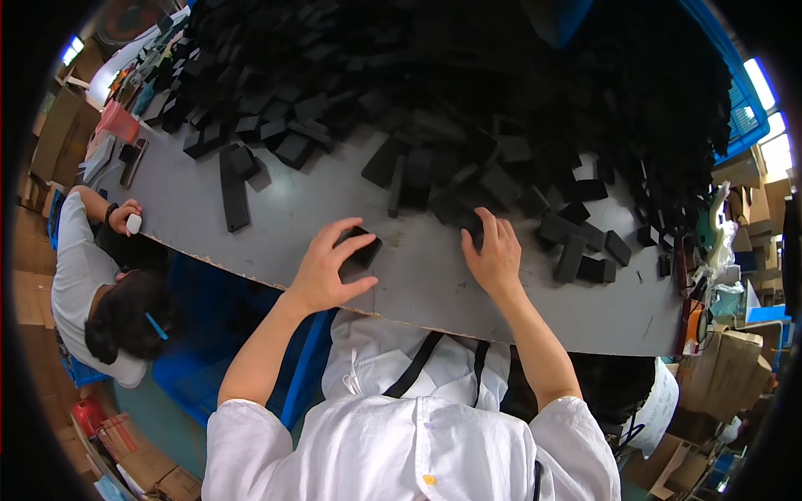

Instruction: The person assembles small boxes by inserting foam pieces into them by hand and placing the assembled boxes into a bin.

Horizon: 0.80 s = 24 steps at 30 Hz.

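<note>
Left hand [338,260] half open near the table's [288,204] near edge, fingers over a black block [360,253], thumb standing off, firm grip or not, can't tell; right hand [492,252] bent-fingered at a dark block [472,227] before the heap [317,54], its hold hidden; and that heap looms towards the far edge, plenty seemingly left to handle; which pieces are done, impossible to call!

Grey table [288,209], cardboard boxes [720,376], bright window [779,156], greenish floor [171,417]
</note>
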### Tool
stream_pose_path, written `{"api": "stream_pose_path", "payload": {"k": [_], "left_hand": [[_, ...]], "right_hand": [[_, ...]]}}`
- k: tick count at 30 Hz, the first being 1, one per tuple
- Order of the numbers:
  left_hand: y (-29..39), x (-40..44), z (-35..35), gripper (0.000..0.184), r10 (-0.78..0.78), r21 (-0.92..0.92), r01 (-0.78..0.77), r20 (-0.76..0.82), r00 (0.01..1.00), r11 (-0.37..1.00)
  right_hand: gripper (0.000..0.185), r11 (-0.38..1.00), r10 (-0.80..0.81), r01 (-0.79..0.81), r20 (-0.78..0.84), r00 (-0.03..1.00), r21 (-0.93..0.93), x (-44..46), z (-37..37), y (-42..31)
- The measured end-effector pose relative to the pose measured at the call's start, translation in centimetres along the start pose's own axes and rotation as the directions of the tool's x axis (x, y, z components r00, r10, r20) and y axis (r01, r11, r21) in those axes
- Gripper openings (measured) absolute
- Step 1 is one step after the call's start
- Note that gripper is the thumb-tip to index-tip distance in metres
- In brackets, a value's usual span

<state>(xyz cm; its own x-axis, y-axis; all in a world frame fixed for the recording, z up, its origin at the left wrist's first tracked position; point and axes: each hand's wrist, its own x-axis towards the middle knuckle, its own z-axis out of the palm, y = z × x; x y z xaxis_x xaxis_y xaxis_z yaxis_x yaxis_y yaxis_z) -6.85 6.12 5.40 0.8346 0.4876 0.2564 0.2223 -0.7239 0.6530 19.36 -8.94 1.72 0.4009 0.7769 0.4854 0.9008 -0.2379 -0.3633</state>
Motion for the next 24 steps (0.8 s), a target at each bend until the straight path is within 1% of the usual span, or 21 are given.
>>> {"api": "stream_pose_path", "payload": {"k": [2,3,4,5,6,7,8,9,10,11,12,13,14,15,16,17,18,20,21,23,24], "left_hand": [[-0.2,-1.0,2.1,0.048,0.007,0.012,-0.007,-0.011,1.000,1.000],[0.2,-1.1,2.8,0.040,0.019,-0.046,-0.020,-0.032,0.999,0.999],[0.7,-1.2,3.5,0.031,0.064,-0.053,-0.065,-0.022,0.998,0.996],[1.3,-1.1,4.3,0.029,0.087,-0.079,-0.089,-0.022,0.996,0.993],[1.9,-1.0,5.1,0.027,0.111,-0.104,-0.113,-0.024,0.994,0.988],[2.3,-0.8,5.8,0.027,0.132,-0.131,-0.133,-0.015,0.991,0.983],[2.3,-0.6,6.7,0.037,0.180,-0.171,-0.177,0.005,0.984,0.969],[2.9,-0.3,7.1,0.046,0.177,-0.188,-0.172,0.009,0.984,0.967],[3.5,0.1,7.6,0.054,0.180,-0.210,-0.173,0.017,0.983,0.962],[3.7,0.6,8.1,0.054,0.205,-0.227,-0.194,0.027,0.978,0.954],[3.8,1.1,8.7,0.061,0.193,-0.318,-0.179,0.015,0.981,0.931],[4.1,1.7,9.5,0.068,0.184,-0.410,-0.163,0.012,0.983,0.898],[4.6,2.3,10.2,0.068,0.223,-0.437,-0.188,0.031,0.974,0.880],[5.2,2.9,10.7,0.071,0.267,-0.360,-0.235,0.041,0.963,0.903],[5.6,3.4,11.2,0.075,0.310,-0.277,-0.285,0.047,0.950,0.917],[5.1,3.1,12.4,0.079,0.309,-0.193,-0.288,0.092,0.946,0.938],[5.4,3.2,12.5,0.079,0.347,-0.210,-0.322,0.098,0.933,0.923],[6.1,3.4,12.2,0.076,0.345,-0.082,-0.336,0.138,0.928,0.938],[6.2,3.5,12.0,0.076,0.381,-0.092,-0.371,0.141,0.914,0.924],[6.3,3.4,11.8,0.074,0.377,-0.040,-0.375,0.172,0.910,0.926],[6.4,3.5,11.8,0.074,0.399,-0.043,-0.398,0.173,0.901,0.916]], "right_hand": [[0.033,0.998,-0.049,0.048,-0.024,0.999,-0.038,-0.6,-0.1,0.6],[0.033,0.998,-0.042,0.041,-0.019,0.999,-0.040,-0.7,-0.1,1.0],[0.028,0.998,-0.056,0.057,-0.111,0.992,0.007,-0.5,0.0,1.5],[0.024,0.995,-0.068,0.080,-0.206,0.976,0.051,-0.4,0.0,1.9],[0.024,0.996,-0.067,0.078,-0.206,0.976,0.046,-0.3,-0.8,1.6],[0.019,0.949,0.189,-0.150,-0.118,0.975,0.278,-0.2,-2.0,0.7],[0.016,0.799,0.412,-0.373,0.021,0.911,0.471,-0.2,-2.7,0.3],[0.013,0.701,0.418,-0.423,0.150,0.896,0.574,-0.2,-2.9,0.7],[0.007,0.542,0.400,-0.534,0.360,0.843,0.649,-0.4,-3.5,0.9],[0.009,0.494,0.327,-0.580,0.480,0.814,0.648,-0.8,-4.0,0.7],[0.010,0.508,0.236,-0.528,0.479,0.845,0.681,-1.3,-4.0,0.1],[0.012,0.637,0.190,-0.526,0.546,0.816,0.564,-1.2,-5.2,-0.8],[0.009,0.683,0.148,-0.464,0.516,0.844,0.564,-1.5,-5.1,-1.3],[0.011,0.786,0.079,-0.329,0.443,0.893,0.524,-1.8,-5.0,-1.5],[0.012,0.833,0.132,-0.328,0.415,0.900,0.446,-2.3,-4.7,-1.3],[0.014,0.766,0.180,-0.394,0.419,0.890,0.508,-2.4,-4.9,-1.0],[0.017,0.691,0.219,-0.445,0.422,0.880,0.569,-2.4,-5.4,-0.3],[0.020,0.686,0.244,-0.427,0.366,0.898,0.590,-2.1,-7.9,1.1],[0.023,0.674,0.243,-0.402,0.328,0.913,0.619,-1.8,-9.2,2.2],[0.026,0.840,0.262,-0.243,0.030,0.965,0.486,-0.9,-11.2,8.3],[0.024,0.888,0.313,-0.244,-0.126,0.941,0.389,0.2,-12.7,11.8]]}}
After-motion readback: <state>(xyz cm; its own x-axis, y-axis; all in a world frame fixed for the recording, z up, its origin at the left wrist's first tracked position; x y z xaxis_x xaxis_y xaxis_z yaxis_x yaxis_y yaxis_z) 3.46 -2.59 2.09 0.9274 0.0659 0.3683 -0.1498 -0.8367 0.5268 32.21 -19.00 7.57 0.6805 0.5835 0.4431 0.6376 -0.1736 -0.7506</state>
